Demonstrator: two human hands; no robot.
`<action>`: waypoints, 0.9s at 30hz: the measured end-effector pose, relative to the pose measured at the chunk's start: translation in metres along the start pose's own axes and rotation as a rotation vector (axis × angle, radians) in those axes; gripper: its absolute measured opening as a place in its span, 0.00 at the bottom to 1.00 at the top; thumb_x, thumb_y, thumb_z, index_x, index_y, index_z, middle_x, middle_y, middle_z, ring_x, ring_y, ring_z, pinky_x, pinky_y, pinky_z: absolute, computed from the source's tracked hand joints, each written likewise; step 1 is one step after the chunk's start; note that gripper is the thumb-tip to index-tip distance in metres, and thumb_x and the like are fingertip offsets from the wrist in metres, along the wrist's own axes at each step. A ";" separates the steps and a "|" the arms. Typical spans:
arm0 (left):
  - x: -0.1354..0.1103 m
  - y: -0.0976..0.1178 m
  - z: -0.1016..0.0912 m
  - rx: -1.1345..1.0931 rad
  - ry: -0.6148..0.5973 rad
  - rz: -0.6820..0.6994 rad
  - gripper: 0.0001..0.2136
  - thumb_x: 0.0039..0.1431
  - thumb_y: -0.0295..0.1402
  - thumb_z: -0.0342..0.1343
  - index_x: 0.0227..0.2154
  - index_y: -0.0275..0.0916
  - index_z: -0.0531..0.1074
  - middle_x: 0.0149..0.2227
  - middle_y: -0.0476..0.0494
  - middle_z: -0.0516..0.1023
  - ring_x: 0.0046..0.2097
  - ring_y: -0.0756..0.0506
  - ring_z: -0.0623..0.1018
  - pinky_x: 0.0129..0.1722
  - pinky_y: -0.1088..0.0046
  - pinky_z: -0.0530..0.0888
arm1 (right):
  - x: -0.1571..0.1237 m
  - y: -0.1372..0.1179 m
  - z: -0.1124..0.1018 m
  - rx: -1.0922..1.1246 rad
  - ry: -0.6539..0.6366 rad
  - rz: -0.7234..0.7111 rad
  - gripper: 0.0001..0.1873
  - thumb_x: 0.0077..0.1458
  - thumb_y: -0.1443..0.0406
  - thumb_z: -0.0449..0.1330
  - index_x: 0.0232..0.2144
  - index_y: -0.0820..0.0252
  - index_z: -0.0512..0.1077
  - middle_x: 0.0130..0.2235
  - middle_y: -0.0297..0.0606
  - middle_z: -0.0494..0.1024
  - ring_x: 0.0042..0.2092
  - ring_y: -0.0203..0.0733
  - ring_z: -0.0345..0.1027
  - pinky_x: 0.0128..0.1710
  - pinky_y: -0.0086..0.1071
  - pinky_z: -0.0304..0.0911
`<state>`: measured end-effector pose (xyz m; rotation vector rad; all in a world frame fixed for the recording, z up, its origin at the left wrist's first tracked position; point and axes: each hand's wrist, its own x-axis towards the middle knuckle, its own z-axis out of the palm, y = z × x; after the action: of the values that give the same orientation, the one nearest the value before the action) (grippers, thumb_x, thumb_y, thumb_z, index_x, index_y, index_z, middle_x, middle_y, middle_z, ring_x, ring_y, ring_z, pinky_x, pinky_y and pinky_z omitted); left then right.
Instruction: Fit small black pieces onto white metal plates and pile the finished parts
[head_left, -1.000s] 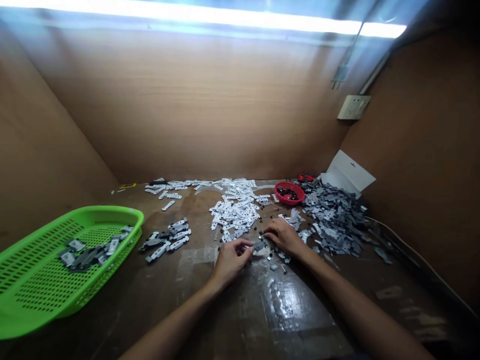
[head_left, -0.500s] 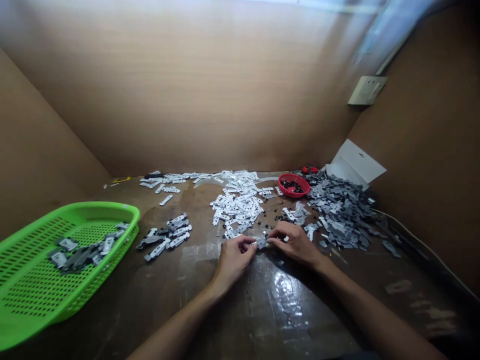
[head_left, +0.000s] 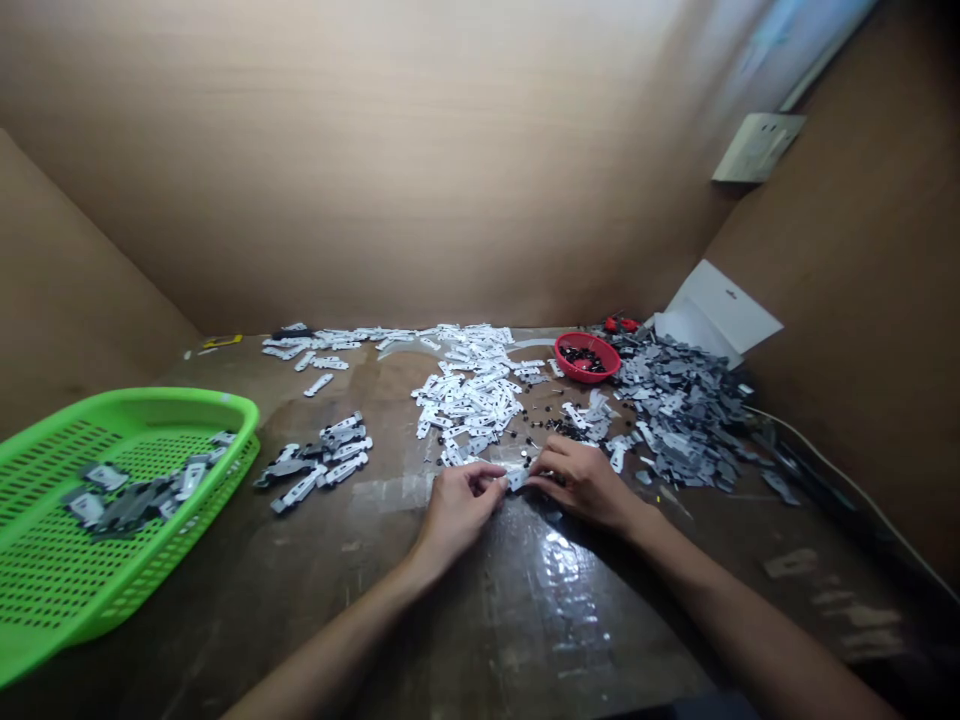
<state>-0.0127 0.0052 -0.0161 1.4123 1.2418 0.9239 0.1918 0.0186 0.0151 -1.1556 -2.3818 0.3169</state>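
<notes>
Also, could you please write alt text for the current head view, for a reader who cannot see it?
A person's left hand pinches a small pale part, with the right hand close against it, over a brown tabletop. Behind lie white parts and a red bowl of dark pieces; a green basket of parts stands left, a grey pile right.

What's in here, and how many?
Perforated plastic basket: one, green, left
Round plastic bowl: one, red, right
Small parts: many, black, in and near bowl
Flat slotted pieces: many, white, middle
Flat piled pieces: many, grey, right
Long pieces: many, grey-white, in and beside basket
Wall socket: one, white, upper right
Folded card: one, white, back right
Thin item: one, yellow, back left
Small item: one, red, near bowl
Thin cable: one, pale, right
Flat panels: three, brown, around
Tabletop: one, brown, below
Small piece: one, light grey, centre
Left hand: one, bare, centre
Right hand: one, bare, centre
</notes>
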 end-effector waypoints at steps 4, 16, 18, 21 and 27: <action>0.001 -0.001 0.000 -0.013 -0.012 -0.002 0.15 0.50 0.41 0.53 0.32 0.35 0.75 0.26 0.42 0.76 0.26 0.48 0.75 0.26 0.75 0.69 | -0.002 0.001 -0.001 0.001 -0.007 -0.020 0.08 0.54 0.60 0.55 0.31 0.56 0.72 0.32 0.38 0.70 0.34 0.38 0.64 0.32 0.29 0.58; -0.001 0.002 -0.004 -0.033 -0.059 0.034 0.15 0.52 0.41 0.53 0.31 0.33 0.74 0.25 0.42 0.76 0.27 0.48 0.75 0.26 0.75 0.70 | -0.002 -0.001 -0.001 0.084 0.007 0.018 0.08 0.53 0.61 0.55 0.32 0.56 0.72 0.31 0.38 0.71 0.32 0.37 0.64 0.31 0.29 0.58; -0.001 0.002 -0.004 -0.037 -0.054 0.036 0.15 0.52 0.41 0.53 0.32 0.34 0.74 0.26 0.42 0.76 0.27 0.48 0.75 0.27 0.75 0.70 | -0.001 -0.002 -0.006 0.149 0.086 0.109 0.09 0.54 0.60 0.55 0.31 0.57 0.72 0.31 0.38 0.72 0.31 0.37 0.65 0.32 0.29 0.58; -0.001 0.002 -0.004 -0.051 -0.055 0.033 0.15 0.51 0.42 0.53 0.32 0.34 0.74 0.26 0.43 0.76 0.27 0.48 0.76 0.27 0.75 0.70 | 0.000 0.001 -0.008 0.252 0.163 0.292 0.11 0.55 0.60 0.52 0.29 0.58 0.72 0.29 0.36 0.73 0.31 0.37 0.66 0.32 0.29 0.59; -0.002 0.004 -0.003 -0.094 -0.085 0.007 0.15 0.51 0.42 0.54 0.33 0.34 0.74 0.27 0.42 0.76 0.28 0.47 0.76 0.28 0.74 0.71 | -0.002 0.010 0.006 0.527 -0.070 0.475 0.19 0.53 0.55 0.52 0.21 0.63 0.70 0.19 0.32 0.69 0.21 0.32 0.59 0.21 0.25 0.52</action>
<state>-0.0152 0.0043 -0.0115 1.3686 1.1166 0.9066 0.1964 0.0231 0.0060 -1.4322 -1.8673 1.0800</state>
